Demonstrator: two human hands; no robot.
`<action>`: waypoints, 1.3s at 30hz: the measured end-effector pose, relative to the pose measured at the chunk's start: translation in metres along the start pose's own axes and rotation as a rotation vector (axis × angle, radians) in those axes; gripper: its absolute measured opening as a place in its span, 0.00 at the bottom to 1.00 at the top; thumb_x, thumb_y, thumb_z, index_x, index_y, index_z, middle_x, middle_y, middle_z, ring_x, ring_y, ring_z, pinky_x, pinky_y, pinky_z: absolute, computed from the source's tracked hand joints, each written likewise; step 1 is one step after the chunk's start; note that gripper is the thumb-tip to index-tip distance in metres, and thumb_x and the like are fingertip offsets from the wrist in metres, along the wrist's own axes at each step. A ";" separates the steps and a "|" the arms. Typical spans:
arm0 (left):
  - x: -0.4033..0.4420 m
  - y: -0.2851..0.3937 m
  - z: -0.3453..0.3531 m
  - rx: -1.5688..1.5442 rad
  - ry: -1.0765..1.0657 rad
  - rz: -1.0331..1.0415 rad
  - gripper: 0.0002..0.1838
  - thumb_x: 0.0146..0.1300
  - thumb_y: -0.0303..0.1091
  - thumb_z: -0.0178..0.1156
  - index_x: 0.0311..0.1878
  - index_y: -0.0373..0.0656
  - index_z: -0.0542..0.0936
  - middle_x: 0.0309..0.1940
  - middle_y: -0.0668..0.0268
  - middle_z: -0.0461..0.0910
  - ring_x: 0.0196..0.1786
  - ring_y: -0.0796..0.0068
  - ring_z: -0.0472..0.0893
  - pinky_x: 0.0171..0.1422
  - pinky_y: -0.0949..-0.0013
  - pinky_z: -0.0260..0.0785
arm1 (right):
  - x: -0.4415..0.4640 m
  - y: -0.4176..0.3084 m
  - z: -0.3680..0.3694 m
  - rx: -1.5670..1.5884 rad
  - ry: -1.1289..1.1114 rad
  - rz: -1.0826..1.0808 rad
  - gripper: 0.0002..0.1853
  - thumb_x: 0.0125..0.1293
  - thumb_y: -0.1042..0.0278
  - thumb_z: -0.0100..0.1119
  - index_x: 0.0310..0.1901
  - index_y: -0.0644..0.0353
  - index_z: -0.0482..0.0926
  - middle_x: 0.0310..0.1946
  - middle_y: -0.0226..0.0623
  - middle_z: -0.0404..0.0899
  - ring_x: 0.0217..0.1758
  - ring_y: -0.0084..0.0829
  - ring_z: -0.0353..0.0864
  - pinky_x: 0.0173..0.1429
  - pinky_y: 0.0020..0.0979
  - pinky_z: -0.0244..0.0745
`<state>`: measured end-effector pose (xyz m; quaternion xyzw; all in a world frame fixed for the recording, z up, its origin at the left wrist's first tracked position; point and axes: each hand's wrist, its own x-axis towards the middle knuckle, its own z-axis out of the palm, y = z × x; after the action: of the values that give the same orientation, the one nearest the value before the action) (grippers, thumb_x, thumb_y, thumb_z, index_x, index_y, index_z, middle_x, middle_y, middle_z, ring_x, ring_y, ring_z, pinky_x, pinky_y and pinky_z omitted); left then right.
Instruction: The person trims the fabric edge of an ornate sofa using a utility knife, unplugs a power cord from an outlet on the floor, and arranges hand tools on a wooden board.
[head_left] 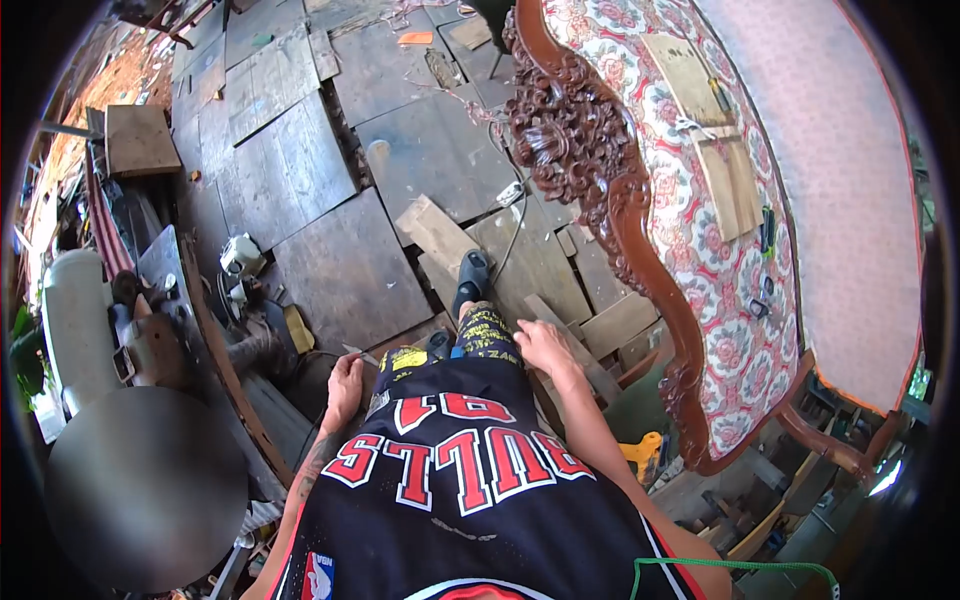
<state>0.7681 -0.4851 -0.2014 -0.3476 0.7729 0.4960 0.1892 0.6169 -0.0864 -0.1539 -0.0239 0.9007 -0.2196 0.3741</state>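
Below the hands [345,385] [546,348], patchwork wooden floor [335,270] beside carved furniture [690,290].

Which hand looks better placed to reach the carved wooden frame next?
Probably the right hand: it is nearer the carved wooden frame and appears empty; the left hand, farther away, seems to hold a thin pointed object.

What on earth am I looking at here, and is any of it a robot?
No robot: just one person with two bare hands. The single picture comes from a camera worn on the head, looking forward and down over the jersey. The left hand seems to hold a slim pointed thing, too small to name. The right hand shows nothing held. On the picture's right, two wooden boards lie on flowered cloth edged by a carved frame.
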 end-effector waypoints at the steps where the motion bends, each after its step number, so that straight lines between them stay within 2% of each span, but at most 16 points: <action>1: -0.004 0.021 0.009 0.006 0.008 -0.006 0.24 0.70 0.44 0.56 0.60 0.33 0.76 0.52 0.44 0.81 0.56 0.52 0.82 0.61 0.61 0.72 | 0.018 0.002 -0.004 0.065 0.025 -0.001 0.21 0.69 0.59 0.56 0.59 0.59 0.80 0.54 0.55 0.80 0.61 0.52 0.78 0.66 0.46 0.72; 4: 0.020 0.052 0.030 0.258 0.007 0.023 0.36 0.68 0.50 0.59 0.70 0.33 0.66 0.59 0.39 0.75 0.64 0.43 0.73 0.70 0.51 0.64 | 0.085 0.015 -0.006 0.208 0.066 -0.020 0.20 0.68 0.59 0.55 0.57 0.61 0.81 0.54 0.53 0.81 0.60 0.51 0.79 0.66 0.43 0.72; 7: 0.050 0.077 0.043 0.407 0.003 0.001 0.42 0.68 0.55 0.58 0.75 0.37 0.58 0.66 0.38 0.68 0.67 0.40 0.69 0.72 0.50 0.61 | 0.153 0.029 -0.002 0.288 0.081 0.022 0.21 0.67 0.58 0.57 0.54 0.64 0.82 0.53 0.52 0.82 0.60 0.48 0.80 0.66 0.40 0.73; 10: 0.098 0.061 0.053 0.403 -0.070 -0.077 0.43 0.67 0.56 0.59 0.76 0.41 0.58 0.67 0.40 0.67 0.68 0.39 0.68 0.73 0.48 0.60 | 0.214 0.035 -0.002 0.251 0.057 0.125 0.21 0.68 0.56 0.58 0.53 0.64 0.83 0.52 0.52 0.83 0.59 0.47 0.81 0.65 0.39 0.73; 13: 0.149 0.034 0.065 0.478 -0.171 -0.273 0.46 0.64 0.61 0.59 0.78 0.46 0.55 0.70 0.39 0.62 0.69 0.33 0.65 0.73 0.46 0.59 | 0.288 0.043 0.007 0.324 0.236 0.180 0.21 0.68 0.55 0.59 0.52 0.64 0.83 0.49 0.53 0.84 0.55 0.46 0.84 0.60 0.38 0.76; 16: 0.199 0.026 0.075 0.672 -0.048 -0.161 0.44 0.64 0.59 0.60 0.77 0.48 0.57 0.71 0.40 0.60 0.66 0.35 0.69 0.69 0.47 0.65 | 0.373 0.057 0.015 0.401 0.371 0.246 0.21 0.67 0.52 0.62 0.50 0.64 0.85 0.45 0.50 0.86 0.51 0.42 0.86 0.57 0.35 0.77; 18: 0.223 0.050 0.071 0.688 0.050 -0.121 0.37 0.65 0.53 0.60 0.72 0.43 0.66 0.67 0.41 0.66 0.62 0.39 0.73 0.65 0.49 0.69 | 0.429 0.084 0.030 0.310 0.402 0.251 0.20 0.66 0.55 0.62 0.49 0.64 0.85 0.46 0.52 0.85 0.52 0.45 0.84 0.58 0.37 0.76; 20: 0.238 0.046 0.072 0.705 0.133 -0.074 0.29 0.65 0.45 0.61 0.65 0.39 0.73 0.63 0.43 0.70 0.60 0.42 0.75 0.63 0.51 0.69 | 0.478 0.113 0.040 -0.058 0.437 0.160 0.17 0.66 0.58 0.63 0.47 0.64 0.85 0.46 0.53 0.83 0.53 0.49 0.81 0.60 0.41 0.74; 22: 0.244 0.049 0.073 0.716 0.175 -0.044 0.27 0.65 0.43 0.62 0.64 0.38 0.74 0.65 0.44 0.70 0.64 0.43 0.72 0.67 0.52 0.65 | 0.524 0.126 0.048 -0.081 0.369 0.224 0.15 0.66 0.62 0.62 0.47 0.65 0.85 0.47 0.52 0.81 0.55 0.51 0.78 0.61 0.44 0.73; 26: 0.259 0.049 0.079 0.764 0.214 -0.063 0.27 0.65 0.38 0.62 0.65 0.37 0.73 0.67 0.42 0.67 0.67 0.40 0.69 0.69 0.48 0.62 | 0.618 0.181 0.061 -0.324 0.404 0.066 0.12 0.65 0.64 0.61 0.46 0.58 0.86 0.50 0.47 0.79 0.58 0.48 0.76 0.63 0.43 0.72; 28: 0.266 0.048 0.084 0.754 0.232 -0.047 0.27 0.65 0.38 0.62 0.66 0.39 0.73 0.68 0.42 0.67 0.67 0.39 0.69 0.69 0.47 0.62 | 0.650 0.184 0.063 -0.396 0.409 -0.008 0.12 0.65 0.67 0.61 0.47 0.59 0.86 0.50 0.47 0.79 0.59 0.49 0.76 0.64 0.44 0.72; 31: 0.278 0.063 0.096 0.743 0.251 -0.034 0.24 0.68 0.37 0.58 0.65 0.38 0.73 0.69 0.44 0.67 0.67 0.40 0.70 0.71 0.48 0.60 | 0.683 0.179 0.070 -0.725 0.110 0.058 0.11 0.64 0.70 0.60 0.46 0.58 0.86 0.54 0.45 0.78 0.62 0.46 0.75 0.67 0.44 0.71; 32: 0.285 0.066 0.091 0.783 0.250 0.027 0.28 0.66 0.45 0.64 0.66 0.43 0.75 0.66 0.43 0.70 0.64 0.40 0.73 0.66 0.48 0.66 | 0.691 0.178 0.072 -0.728 0.108 0.063 0.11 0.64 0.70 0.60 0.46 0.58 0.86 0.54 0.45 0.78 0.62 0.46 0.75 0.67 0.44 0.71; 34: 0.292 0.068 0.095 0.779 0.268 0.049 0.27 0.66 0.44 0.64 0.64 0.42 0.77 0.65 0.43 0.71 0.64 0.40 0.73 0.66 0.48 0.67 | 0.706 0.176 0.075 -0.817 -0.018 0.198 0.12 0.62 0.74 0.59 0.47 0.61 0.86 0.60 0.44 0.75 0.68 0.42 0.71 0.70 0.40 0.69; 38: 0.301 0.072 0.101 0.759 0.289 0.065 0.26 0.66 0.42 0.64 0.64 0.42 0.77 0.66 0.43 0.71 0.64 0.41 0.74 0.66 0.49 0.67 | 0.725 0.198 0.087 -0.954 0.005 0.114 0.10 0.64 0.71 0.58 0.44 0.60 0.86 0.56 0.47 0.79 0.65 0.43 0.75 0.66 0.40 0.73; 39: 0.302 0.072 0.102 0.765 0.283 0.061 0.26 0.66 0.41 0.65 0.65 0.42 0.77 0.66 0.44 0.71 0.64 0.41 0.74 0.66 0.50 0.67 | 0.728 0.195 0.086 -1.021 -0.108 0.123 0.11 0.65 0.70 0.57 0.44 0.59 0.87 0.54 0.45 0.80 0.65 0.42 0.76 0.65 0.39 0.74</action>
<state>0.5030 -0.4801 -0.3922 -0.2940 0.9300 0.1255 0.1816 0.1761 -0.0940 -0.7708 -0.1616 0.8722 0.2718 0.3732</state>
